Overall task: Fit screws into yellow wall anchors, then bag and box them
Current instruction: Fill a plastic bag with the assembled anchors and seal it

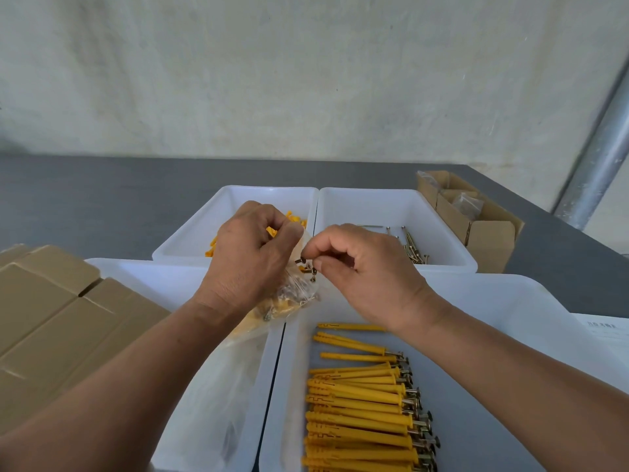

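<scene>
Anchors: yellow wall anchors (357,396) with screws already fitted lie in rows in the near right white tray (493,335), heads all to the right, seemingly so a batch can be gathered at once.
Bag: a clear plastic bag (272,308) hangs above the seam between the two near trays, part-filled with fitted anchors, screw heads crowding its mouth.
Left hand: the left hand (248,257) grips the bag's upper edge in curled fingers, thumb pressed against them, holding the mouth up and open.
Right hand: the right hand (360,267) pinches thumb and forefinger together at the bag's mouth, on or just beside the screw heads; likely feeding or settling pieces.
Supplies: loose anchors (289,221) sit in the far left tray (190,247), loose screws (413,248) in the far right tray (442,212), both within reach.
Boxes: flat brown cartons (51,321) wait at left; an open cardboard box (476,219) stands at far right.
Stage: bagging, judging by the layout; boxing not yet done.
</scene>
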`<state>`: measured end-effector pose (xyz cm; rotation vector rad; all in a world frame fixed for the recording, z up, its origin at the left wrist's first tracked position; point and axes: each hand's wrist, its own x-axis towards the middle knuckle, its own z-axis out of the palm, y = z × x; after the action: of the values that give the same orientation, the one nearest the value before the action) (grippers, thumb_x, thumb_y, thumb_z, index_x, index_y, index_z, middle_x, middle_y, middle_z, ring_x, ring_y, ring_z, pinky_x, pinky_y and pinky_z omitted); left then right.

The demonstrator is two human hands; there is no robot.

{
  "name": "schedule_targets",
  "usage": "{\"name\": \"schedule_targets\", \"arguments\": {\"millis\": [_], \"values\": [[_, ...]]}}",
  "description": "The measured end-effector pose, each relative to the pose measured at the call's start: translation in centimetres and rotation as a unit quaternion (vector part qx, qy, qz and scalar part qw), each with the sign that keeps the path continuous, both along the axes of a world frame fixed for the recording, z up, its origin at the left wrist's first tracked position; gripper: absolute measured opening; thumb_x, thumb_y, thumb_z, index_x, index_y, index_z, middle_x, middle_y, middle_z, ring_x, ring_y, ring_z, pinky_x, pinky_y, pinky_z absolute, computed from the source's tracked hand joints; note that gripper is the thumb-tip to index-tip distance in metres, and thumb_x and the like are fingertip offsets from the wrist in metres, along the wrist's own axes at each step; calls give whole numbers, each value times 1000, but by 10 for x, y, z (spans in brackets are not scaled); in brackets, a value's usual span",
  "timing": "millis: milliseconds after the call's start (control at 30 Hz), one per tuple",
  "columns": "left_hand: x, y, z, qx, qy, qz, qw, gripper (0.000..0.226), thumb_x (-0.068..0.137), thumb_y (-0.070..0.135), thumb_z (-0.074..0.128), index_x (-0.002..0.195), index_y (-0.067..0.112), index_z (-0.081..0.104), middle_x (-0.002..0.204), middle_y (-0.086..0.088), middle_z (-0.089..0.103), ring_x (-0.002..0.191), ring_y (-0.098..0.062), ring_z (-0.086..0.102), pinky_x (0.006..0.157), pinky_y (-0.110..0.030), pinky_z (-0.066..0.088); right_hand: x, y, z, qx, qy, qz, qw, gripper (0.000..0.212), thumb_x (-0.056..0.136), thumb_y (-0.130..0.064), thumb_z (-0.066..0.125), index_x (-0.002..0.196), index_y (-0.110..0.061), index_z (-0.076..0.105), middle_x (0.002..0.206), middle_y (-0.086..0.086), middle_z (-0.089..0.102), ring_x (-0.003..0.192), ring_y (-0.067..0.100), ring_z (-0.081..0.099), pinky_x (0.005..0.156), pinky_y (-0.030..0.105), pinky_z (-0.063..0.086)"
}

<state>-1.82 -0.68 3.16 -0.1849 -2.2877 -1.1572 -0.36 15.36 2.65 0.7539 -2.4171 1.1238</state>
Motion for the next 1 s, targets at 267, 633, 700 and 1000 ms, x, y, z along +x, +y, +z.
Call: {"name": "schedule_targets", "arguments": {"millis": [267, 633, 700, 1000], "values": [[-1, -6, 6, 140, -23, -11, 990, 25, 84, 34, 63, 68, 16, 57, 58, 6, 57, 56, -18, 56, 58, -30, 42, 0, 5, 7, -53, -40, -9, 998, 25, 92, -34, 61, 117, -31, 62, 120, -7, 55, 110, 6, 54, 89, 28, 46], [6, 0, 18, 344, -46, -157, 925, 19, 99, 14, 51, 81, 8, 53, 65, -4, 61, 57, -15, 59, 53, -24, 50, -2, 10, 11, -108, -142, 18, 984, 26, 88, -35, 69, 114, -38, 64, 95, -5, 66, 61, 2, 68, 56, 8, 46], [8, 5, 25, 364, -53, -184, 912, 18, 100, 14, 50, 85, 7, 54, 66, -1, 64, 59, -11, 63, 55, -19, 51, -3, 16, 17, -162, -126, 26, 978, 13, 89, -26, 69, 98, -34, 71, 88, -1, 67, 62, 2, 66, 56, 13, 49], [12, 46, 68, 337, -95, -249, 903, 12, 96, 6, 55, 85, 1, 53, 58, -6, 62, 56, -13, 67, 63, -22, 57, -1, 65, 72, -217, -64, -19, 974, 10, 70, -27, 66, 72, -19, 73, 69, 10, 59, 57, 16, 53, 47, 24, 45]]}}
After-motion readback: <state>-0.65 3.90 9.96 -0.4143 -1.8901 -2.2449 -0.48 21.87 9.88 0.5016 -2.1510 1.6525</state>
